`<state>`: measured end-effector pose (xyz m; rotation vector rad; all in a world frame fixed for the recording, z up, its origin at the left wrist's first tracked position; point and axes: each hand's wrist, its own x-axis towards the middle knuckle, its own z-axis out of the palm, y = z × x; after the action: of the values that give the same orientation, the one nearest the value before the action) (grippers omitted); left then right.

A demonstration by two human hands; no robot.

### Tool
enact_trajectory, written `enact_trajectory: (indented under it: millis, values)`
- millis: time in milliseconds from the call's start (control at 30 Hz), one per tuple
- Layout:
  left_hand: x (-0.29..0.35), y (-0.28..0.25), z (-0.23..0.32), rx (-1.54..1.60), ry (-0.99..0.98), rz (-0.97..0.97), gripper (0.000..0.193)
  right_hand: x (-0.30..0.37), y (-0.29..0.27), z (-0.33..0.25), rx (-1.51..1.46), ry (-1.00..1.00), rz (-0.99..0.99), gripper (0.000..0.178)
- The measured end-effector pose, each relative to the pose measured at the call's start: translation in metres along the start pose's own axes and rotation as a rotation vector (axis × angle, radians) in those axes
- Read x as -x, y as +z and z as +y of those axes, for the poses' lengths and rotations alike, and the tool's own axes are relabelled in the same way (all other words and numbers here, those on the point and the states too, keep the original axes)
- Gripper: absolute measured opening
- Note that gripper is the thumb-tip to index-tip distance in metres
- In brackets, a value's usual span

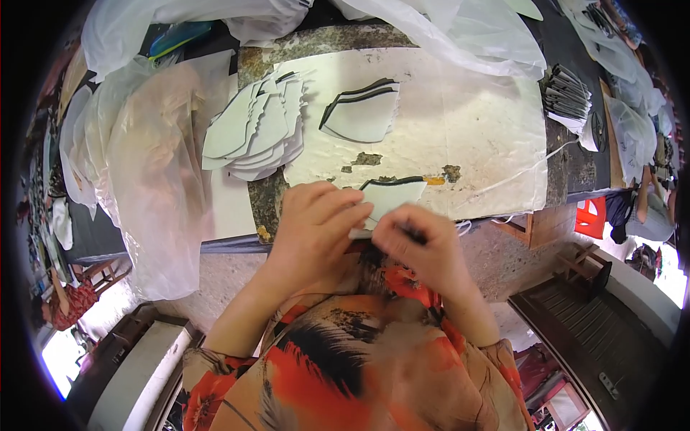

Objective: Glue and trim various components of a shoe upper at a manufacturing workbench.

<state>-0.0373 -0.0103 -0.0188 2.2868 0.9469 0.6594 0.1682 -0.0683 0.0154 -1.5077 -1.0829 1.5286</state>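
A white, curved-sided cut piece with a black strip along its upper edge lies at the table's near edge, between my hands. The fingers of my left hand are bent and pressed together at its left side, apparently gripping that side. My right hand is curled at its lower right, thumb and fingers closed. Something dark shows under those fingers, too hidden to name. Farther off lie a few similar black-edged pieces, stacked and slightly fanned. To their left is a larger overlapping pile of white pieces.
A worn white sheet covers much of the table. Clear plastic bags hang over the left side, and more plastic sheeting lies at the back. At the right stands a bundle of dark-edged pieces. A wooden bench is at lower right.
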Motion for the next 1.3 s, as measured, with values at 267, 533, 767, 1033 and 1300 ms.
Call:
enact_trajectory:
  millis: [267, 533, 767, 1033, 1300]
  values:
    - [0.006, 0.016, 0.014, -0.163, -0.017, -0.002, 0.035, -0.035, -0.004, 0.017, 0.298, -0.018, 0.194, 0.015]
    - [0.004, 0.016, 0.016, -0.140, -0.022, 0.001, 0.035, -0.034, 0.004, 0.021, 0.434, -0.031, 0.286, 0.017]
    - [0.003, 0.017, 0.015, -0.133, -0.008, 0.015, 0.032, -0.032, 0.001, 0.021, 0.397, -0.037, 0.277, 0.014]
    - [0.003, 0.019, 0.016, -0.152, 0.001, 0.023, 0.030, -0.032, 0.008, 0.022, 0.493, -0.087, 0.313, 0.019]
    - [0.001, 0.019, 0.017, -0.193, -0.010, 0.004, 0.030, -0.032, 0.008, 0.024, 0.542, -0.096, 0.308, 0.017]
